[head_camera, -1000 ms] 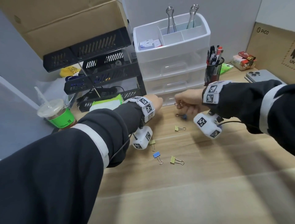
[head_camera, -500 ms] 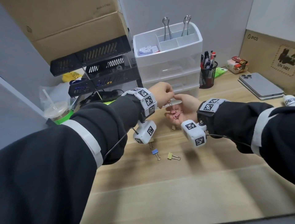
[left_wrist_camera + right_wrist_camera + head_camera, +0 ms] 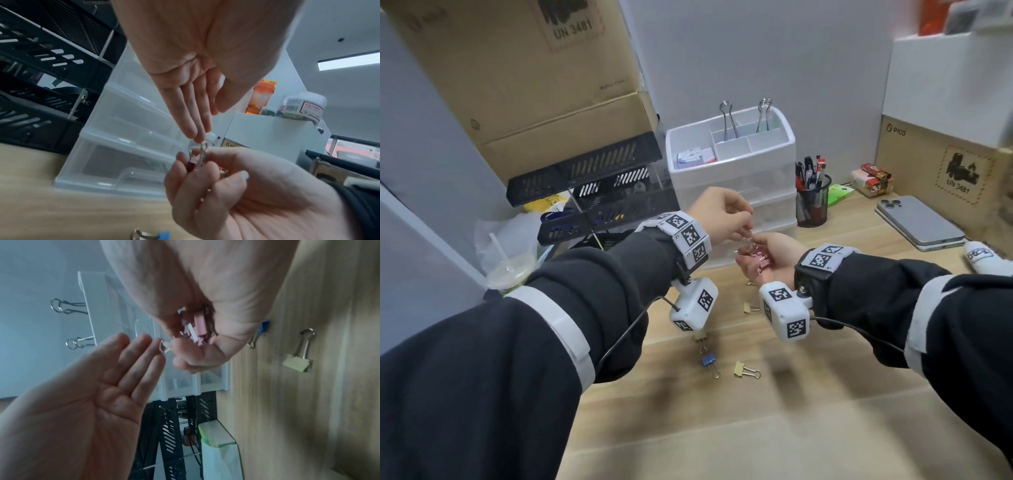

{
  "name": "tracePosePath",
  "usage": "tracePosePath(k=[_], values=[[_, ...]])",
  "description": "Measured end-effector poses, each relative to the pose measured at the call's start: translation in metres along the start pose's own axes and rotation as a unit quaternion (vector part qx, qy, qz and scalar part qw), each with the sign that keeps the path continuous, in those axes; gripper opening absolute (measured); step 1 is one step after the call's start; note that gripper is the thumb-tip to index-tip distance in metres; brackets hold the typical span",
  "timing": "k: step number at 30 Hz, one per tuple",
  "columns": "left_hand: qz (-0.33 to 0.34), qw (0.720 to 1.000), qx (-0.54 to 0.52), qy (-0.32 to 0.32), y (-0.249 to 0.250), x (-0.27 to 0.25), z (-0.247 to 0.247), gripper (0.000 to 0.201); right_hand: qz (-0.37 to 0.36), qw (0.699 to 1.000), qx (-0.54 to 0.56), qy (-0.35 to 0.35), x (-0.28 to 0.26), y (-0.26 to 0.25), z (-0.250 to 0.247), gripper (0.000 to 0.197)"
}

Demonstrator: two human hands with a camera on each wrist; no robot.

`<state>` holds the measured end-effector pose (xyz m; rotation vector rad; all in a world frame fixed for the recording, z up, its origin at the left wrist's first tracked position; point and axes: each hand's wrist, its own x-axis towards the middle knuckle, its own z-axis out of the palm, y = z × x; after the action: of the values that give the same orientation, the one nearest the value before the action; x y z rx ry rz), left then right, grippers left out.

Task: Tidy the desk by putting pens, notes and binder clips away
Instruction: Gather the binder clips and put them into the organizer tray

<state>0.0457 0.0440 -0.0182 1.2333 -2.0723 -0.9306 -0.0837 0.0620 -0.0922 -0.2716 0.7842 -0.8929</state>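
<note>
My right hand (image 3: 768, 255) is turned palm up above the desk, its fingers curled round several pink binder clips (image 3: 758, 258). In the right wrist view the pink binder clips (image 3: 198, 326) lie in the cupped right hand (image 3: 195, 345). My left hand (image 3: 741, 221) hovers just above it. Its fingers (image 3: 202, 128) are straight and their tips touch one clip's wire handle (image 3: 203, 150). On the desk below lie a blue clip (image 3: 709, 361) and yellow clips (image 3: 741, 369). A mesh pen cup (image 3: 812, 202) and green sticky notes (image 3: 840, 194) stand at the back.
A white drawer organiser (image 3: 732, 171) stands behind my hands, with two large clips (image 3: 727, 120) upright in its top compartments. Black stacked trays (image 3: 585, 178) and a drink cup (image 3: 510, 270) are on the left. A phone (image 3: 917, 222) and cardboard boxes are on the right.
My right hand came up from the desk and turned palm up with pink clips in it. My left hand moved over it, fingers at a clip's handle. The view tilted upward.
</note>
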Motion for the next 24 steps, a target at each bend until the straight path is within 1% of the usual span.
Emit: tracePosePath(k=[3, 6, 8, 11, 13, 16, 19, 22, 23, 24], values=[[-0.007, 0.999, 0.028, 0.018, 0.006, 0.003, -0.014, 0.018, -0.008, 1.0, -0.013, 0.011, -0.007, -0.012, 0.003, 0.036], [-0.01, 0.997, 0.065, 0.04, 0.011, 0.003, -0.035, 0.017, -0.005, 0.996, -0.088, 0.028, -0.017, -0.029, 0.012, 0.035], [-0.01, 0.994, 0.088, 0.06, 0.017, 0.004, -0.054, 0.018, -0.009, 0.992, -0.119, 0.033, -0.027, -0.045, 0.023, 0.032], [-0.008, 0.989, 0.114, 0.093, 0.027, 0.01, -0.083, 0.019, -0.029, 0.988, -0.147, 0.045, -0.046, -0.074, 0.044, 0.03], [-0.01, 0.985, 0.13, 0.11, 0.035, 0.015, -0.1, 0.018, -0.049, 0.985, -0.158, 0.052, -0.06, -0.097, 0.061, 0.033], [-0.019, 0.976, 0.175, 0.131, 0.045, 0.024, -0.117, 0.019, -0.081, 0.972, -0.213, 0.063, -0.083, -0.138, 0.085, 0.034], [-0.031, 0.955, 0.267, 0.128, 0.05, 0.037, -0.126, 0.018, -0.106, 0.957, -0.252, 0.097, -0.104, -0.182, 0.102, 0.028], [-0.064, 0.937, 0.329, 0.1, 0.049, 0.054, -0.129, 0.029, -0.095, 0.939, -0.305, 0.125, -0.11, -0.224, 0.109, 0.022], [-0.076, 0.93, 0.347, 0.089, 0.049, 0.059, -0.128, 0.034, -0.101, 0.927, -0.331, 0.141, -0.107, -0.236, 0.11, 0.021], [-0.087, 0.924, 0.364, 0.08, 0.048, 0.065, -0.128, 0.039, -0.126, 0.909, -0.364, 0.16, -0.1, -0.248, 0.11, 0.017]])
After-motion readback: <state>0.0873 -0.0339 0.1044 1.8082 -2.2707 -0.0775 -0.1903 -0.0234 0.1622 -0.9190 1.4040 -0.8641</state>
